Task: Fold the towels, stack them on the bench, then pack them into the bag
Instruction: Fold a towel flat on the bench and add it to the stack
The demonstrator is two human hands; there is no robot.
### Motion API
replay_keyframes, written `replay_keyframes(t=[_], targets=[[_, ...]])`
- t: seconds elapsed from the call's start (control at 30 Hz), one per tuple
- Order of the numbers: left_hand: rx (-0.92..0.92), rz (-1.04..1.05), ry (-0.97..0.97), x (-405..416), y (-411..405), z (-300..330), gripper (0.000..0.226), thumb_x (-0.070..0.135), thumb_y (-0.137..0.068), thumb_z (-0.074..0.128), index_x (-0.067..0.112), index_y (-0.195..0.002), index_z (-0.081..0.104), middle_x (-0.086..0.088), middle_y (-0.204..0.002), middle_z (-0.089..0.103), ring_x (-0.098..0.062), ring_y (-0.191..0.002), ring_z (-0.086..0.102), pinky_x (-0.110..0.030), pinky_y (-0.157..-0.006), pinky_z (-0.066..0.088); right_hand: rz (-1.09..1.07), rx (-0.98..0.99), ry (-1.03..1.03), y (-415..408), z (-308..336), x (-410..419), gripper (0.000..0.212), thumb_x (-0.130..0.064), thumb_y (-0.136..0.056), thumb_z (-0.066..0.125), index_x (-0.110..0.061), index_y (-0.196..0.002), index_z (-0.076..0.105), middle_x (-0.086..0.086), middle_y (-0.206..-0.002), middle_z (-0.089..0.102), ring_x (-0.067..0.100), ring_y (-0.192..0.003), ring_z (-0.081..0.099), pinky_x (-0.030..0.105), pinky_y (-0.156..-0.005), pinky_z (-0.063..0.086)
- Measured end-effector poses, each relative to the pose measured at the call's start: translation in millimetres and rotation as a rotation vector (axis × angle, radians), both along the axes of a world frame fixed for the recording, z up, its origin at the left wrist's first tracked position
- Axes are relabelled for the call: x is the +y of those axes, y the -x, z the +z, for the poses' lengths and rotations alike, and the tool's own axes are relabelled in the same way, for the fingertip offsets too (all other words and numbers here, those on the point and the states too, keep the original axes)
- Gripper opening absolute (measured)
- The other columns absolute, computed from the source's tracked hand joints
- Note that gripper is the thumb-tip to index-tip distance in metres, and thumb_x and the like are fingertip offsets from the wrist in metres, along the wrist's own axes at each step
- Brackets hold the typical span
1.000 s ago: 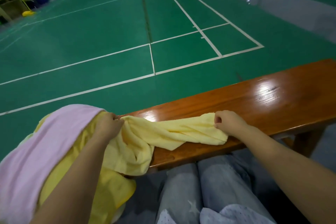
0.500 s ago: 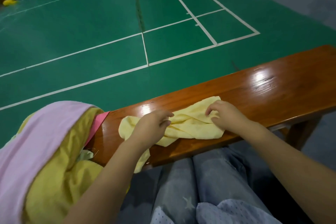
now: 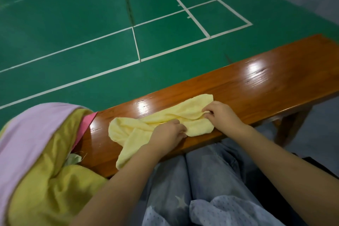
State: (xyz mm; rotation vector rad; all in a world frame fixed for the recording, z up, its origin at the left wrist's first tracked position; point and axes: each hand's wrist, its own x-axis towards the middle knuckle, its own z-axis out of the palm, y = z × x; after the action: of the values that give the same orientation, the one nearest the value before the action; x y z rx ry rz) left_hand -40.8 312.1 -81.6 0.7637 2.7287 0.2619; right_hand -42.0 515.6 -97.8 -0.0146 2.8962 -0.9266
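Pale yellow towel (image 3: 161, 121) lies crumpled on a glossy wooden bench (image 3: 266, 82), both hands working it

Left hand (image 3: 167, 135) rests curled on the towel's middle near the bench's front edge; right hand (image 3: 221, 113) pinches a fold toward its right end. No folded stack shows yet, so judging by this, folding has barely begun. At the bench's left end, a pink and yellow heap (image 3: 36, 152), towels or bag, is cut off and unclear
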Motion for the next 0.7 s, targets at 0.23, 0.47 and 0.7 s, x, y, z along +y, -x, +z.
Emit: replay_keyframes(t=[0.23, 0.47, 0.7], targets=[[-0.364, 0.407, -0.461, 0.6, 3.7, 12.3, 0.022, 0.035, -0.092, 0.061, 0.018, -0.095, 0.074, 0.003, -0.094, 0.069, -0.01, -0.088, 0.059, -0.024, -0.075, 0.048, -0.123, 0.123, 0.195, -2.5, 22.2, 5.4, 0.024, -0.023, -0.094, 0.057, -0.018, -0.115, 0.067, 0.0, -0.113, 0.061, 0.015, -0.102, 0.056, 0.027, -0.087, 0.047], [-0.439, 0.701, -0.435, 10.2, 19.8, 10.5, 0.028, 0.037, -0.088, 0.065, 0.01, -0.092, 0.072, -0.008, -0.093, 0.066, -0.016, -0.083, 0.056, -0.029, -0.072, 0.047, -0.119, 0.099, 0.279, -12.3, 30.1, -14.4, 0.031, -0.025, -0.092, 0.06, -0.022, -0.123, 0.06, -0.007, -0.096, 0.057, 0.009, -0.091, 0.054, 0.021, -0.073, 0.045], [-0.293, 0.548, -0.18, 17.0, 18.9, -0.5, 0.03, 0.045, -0.083, 0.067, 0.015, -0.086, 0.067, -0.002, -0.081, 0.064, -0.018, -0.08, 0.06, -0.032, -0.073, 0.052, -0.112, 0.024, 0.192, -18.8, 13.7, -24.4, 0.018, -0.03, -0.09, 0.063, -0.02, -0.104, 0.063, -0.006, -0.089, 0.063, 0.012, -0.087, 0.061, 0.032, -0.076, 0.055]])
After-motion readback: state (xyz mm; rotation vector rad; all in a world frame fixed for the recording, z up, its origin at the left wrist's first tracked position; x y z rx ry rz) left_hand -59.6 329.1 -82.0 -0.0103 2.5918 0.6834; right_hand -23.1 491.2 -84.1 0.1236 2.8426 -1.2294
